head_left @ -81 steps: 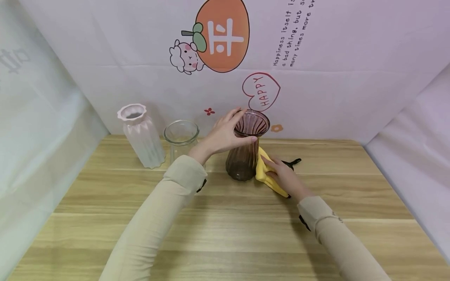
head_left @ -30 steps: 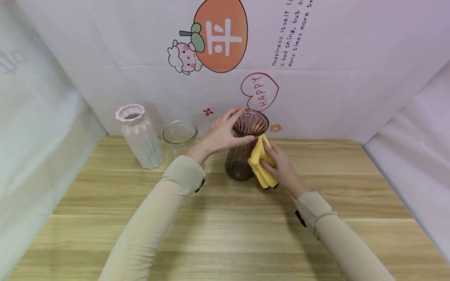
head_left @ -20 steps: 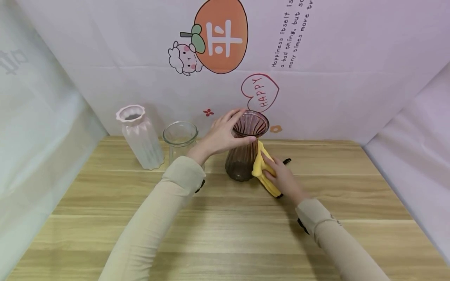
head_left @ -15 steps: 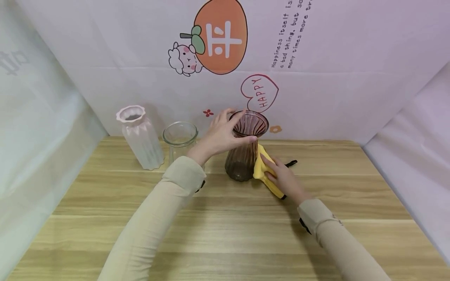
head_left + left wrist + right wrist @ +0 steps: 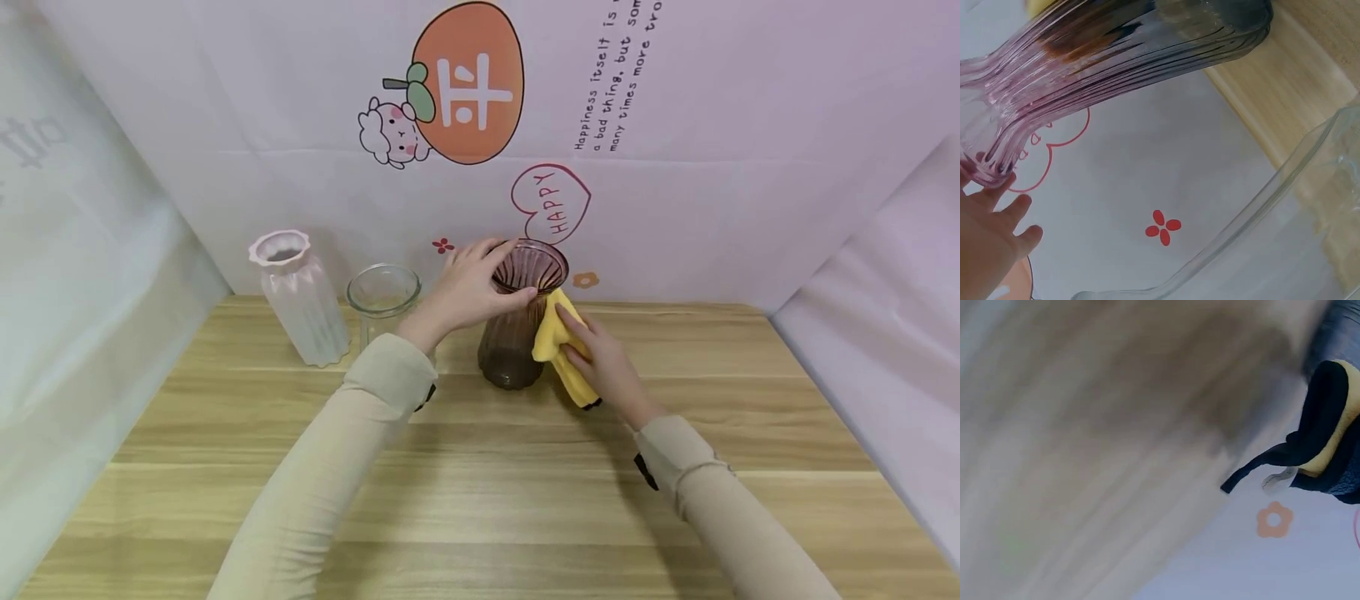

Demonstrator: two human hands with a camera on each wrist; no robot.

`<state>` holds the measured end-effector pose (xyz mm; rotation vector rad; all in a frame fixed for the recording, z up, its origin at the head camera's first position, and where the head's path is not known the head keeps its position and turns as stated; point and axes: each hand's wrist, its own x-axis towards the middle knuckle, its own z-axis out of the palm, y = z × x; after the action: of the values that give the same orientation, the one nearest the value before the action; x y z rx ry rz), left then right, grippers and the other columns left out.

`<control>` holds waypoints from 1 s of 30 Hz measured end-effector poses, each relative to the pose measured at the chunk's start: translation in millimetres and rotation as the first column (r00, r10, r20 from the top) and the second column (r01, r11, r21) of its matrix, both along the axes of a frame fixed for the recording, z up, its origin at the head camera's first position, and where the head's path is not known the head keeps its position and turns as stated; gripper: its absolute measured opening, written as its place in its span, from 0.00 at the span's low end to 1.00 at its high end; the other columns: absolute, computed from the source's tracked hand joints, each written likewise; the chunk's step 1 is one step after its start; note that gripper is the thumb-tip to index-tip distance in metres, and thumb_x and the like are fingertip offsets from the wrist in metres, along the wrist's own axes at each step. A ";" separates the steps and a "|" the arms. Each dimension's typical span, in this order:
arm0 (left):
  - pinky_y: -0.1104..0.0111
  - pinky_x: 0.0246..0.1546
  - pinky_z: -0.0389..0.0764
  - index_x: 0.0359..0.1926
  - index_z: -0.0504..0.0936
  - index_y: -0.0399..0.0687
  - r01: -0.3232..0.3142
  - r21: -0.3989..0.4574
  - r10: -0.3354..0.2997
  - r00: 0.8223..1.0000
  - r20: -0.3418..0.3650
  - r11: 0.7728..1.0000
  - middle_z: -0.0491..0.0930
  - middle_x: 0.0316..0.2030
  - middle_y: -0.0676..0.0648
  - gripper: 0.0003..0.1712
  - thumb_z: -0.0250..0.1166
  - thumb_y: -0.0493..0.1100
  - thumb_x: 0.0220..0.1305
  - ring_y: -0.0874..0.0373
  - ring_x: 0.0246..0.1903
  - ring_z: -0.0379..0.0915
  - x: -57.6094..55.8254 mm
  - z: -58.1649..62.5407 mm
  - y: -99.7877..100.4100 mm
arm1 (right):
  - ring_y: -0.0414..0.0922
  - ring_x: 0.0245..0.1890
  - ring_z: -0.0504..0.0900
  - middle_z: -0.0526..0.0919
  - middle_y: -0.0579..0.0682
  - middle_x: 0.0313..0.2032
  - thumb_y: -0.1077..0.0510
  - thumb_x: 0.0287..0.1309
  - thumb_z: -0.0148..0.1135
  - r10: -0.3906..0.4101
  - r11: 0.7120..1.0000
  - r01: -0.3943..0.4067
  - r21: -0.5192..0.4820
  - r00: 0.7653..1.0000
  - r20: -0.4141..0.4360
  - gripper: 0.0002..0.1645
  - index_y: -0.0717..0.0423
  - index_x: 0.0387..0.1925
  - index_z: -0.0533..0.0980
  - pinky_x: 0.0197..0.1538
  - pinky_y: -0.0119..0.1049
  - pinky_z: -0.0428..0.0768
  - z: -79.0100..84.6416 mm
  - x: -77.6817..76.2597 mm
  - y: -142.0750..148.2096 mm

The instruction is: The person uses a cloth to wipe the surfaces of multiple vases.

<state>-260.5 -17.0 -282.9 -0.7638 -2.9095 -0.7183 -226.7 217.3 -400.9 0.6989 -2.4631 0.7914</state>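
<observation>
A purple-brown ribbed glass vase [image 5: 512, 354] stands upright near the back wall in the head view. My left hand [image 5: 468, 289] holds it by the flared rim, thumb on the near side and fingers behind. In the left wrist view, fingertips [image 5: 1019, 209] meet the vase's rim. My right hand [image 5: 609, 367] grips a folded yellow cloth [image 5: 573, 382] with black edging against the vase's right side, its top just under the rim. The right wrist view shows the cloth's black edge [image 5: 1322, 409] and loop, but not the right hand.
A clear glass vase [image 5: 384, 292] stands just left of the held one, partly hidden by the left forearm. Farther left is a pale pink fluted vase [image 5: 303, 308]. All stand on a wood-grain table [image 5: 480, 500] before a printed white cloth backdrop [image 5: 675, 225].
My right hand has worked the cloth down and up along the vase's right side; since half a second ago it has risen toward the rim. The left hand keeps its hold.
</observation>
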 end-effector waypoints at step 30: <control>0.44 0.74 0.42 0.76 0.47 0.59 0.019 0.058 -0.025 0.993 0.114 0.998 0.44 0.76 0.49 0.51 0.55 0.71 0.58 0.43 0.75 0.41 -3.8 -4.3 3.9 | 0.59 0.44 0.82 0.63 0.63 0.67 0.67 0.57 0.63 0.036 0.974 -0.048 0.222 0.998 0.060 0.37 0.57 0.68 0.64 0.44 0.48 0.83 -12.8 -3.7 11.4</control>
<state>-264.3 -13.0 -287.2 -0.7753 -2.9707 -0.8712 -230.4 228.8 -413.7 0.8213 -2.6223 0.5601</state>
